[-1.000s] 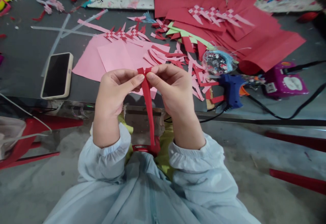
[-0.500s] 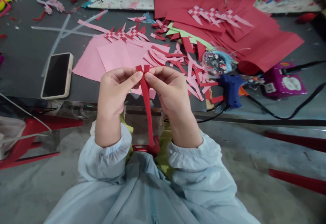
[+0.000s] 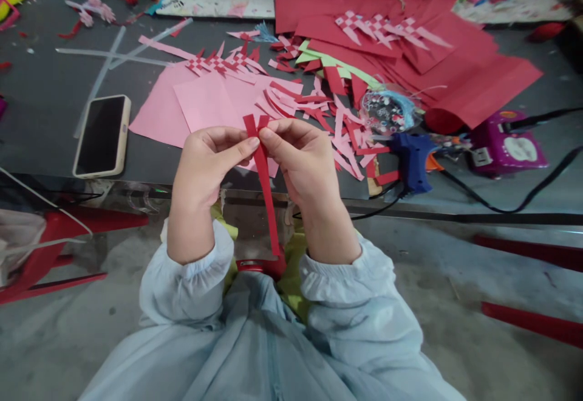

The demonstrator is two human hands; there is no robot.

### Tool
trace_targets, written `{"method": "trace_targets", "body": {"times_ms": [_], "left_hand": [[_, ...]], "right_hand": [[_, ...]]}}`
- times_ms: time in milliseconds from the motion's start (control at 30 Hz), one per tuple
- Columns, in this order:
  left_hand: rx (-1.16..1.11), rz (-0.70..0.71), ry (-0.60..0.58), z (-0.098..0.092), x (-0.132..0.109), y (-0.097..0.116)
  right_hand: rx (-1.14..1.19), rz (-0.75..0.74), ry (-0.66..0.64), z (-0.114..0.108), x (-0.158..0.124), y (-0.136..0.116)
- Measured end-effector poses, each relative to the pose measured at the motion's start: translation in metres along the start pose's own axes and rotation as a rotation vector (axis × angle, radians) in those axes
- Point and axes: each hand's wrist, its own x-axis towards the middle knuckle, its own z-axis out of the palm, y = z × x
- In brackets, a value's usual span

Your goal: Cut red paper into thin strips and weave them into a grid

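Red paper strips [image 3: 267,197] are pinched between my two hands over the table's front edge, their short upper ends spread apart and a long end hanging down. My left hand [image 3: 204,161] grips them with thumb and fingers from the left. From the right, my right hand [image 3: 303,155] pinches them close to the left thumb tip. Behind the hands lie pink paper sheets [image 3: 204,103] with woven red-and-pink paper pieces [image 3: 218,64] on top. Cut red and pink strips [image 3: 314,106] are scattered just beyond my right hand.
A phone [image 3: 102,137] lies at the left, near clear glue sticks [image 3: 109,54]. On the right are a blue glue gun [image 3: 412,161], a purple power block [image 3: 510,146] with black cords, and a bag of beads [image 3: 389,109]. Red paper sheets [image 3: 478,79] are stacked at the back right.
My left hand has shifted slightly down, its thumb now closer to the right thumb. The upper strip ends spread wider, and the hanging end has swung a little right.
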Motion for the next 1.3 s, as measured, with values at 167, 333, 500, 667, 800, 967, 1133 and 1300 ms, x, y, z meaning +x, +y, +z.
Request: {"method": "trace_targets", "body": {"times_ms": [167,333,500,667,800,967,1133,1300], "left_hand": [[-0.009,0.0,0.033,-0.002,0.0,0.001],[-0.004,0.028,0.025,-0.001,0.0,0.001],[0.024,0.057,0.084,0.004,0.001,0.0],[0.02,0.089,0.105,0.003,0.002,-0.003],[0.057,0.061,0.081,-0.002,0.002,-0.004],[0.042,0.049,0.086,-0.006,0.002,-0.005],[0.036,0.035,0.049,-0.001,0.001,-0.002],[0.026,0.062,0.048,0.003,0.001,-0.001]], "right_hand": [[-0.03,0.083,-0.046,-0.002,0.001,-0.003],[-0.062,0.041,-0.032,-0.001,0.0,-0.002],[-0.073,-0.033,-0.014,0.004,0.0,0.002],[-0.087,-0.035,0.031,0.005,0.0,0.003],[-0.063,0.038,-0.014,0.003,0.0,-0.001],[-0.096,0.095,-0.046,0.0,0.0,-0.004],[-0.124,0.053,-0.032,0.0,0.001,-0.002],[-0.088,0.009,-0.022,0.004,0.001,0.001]]}}
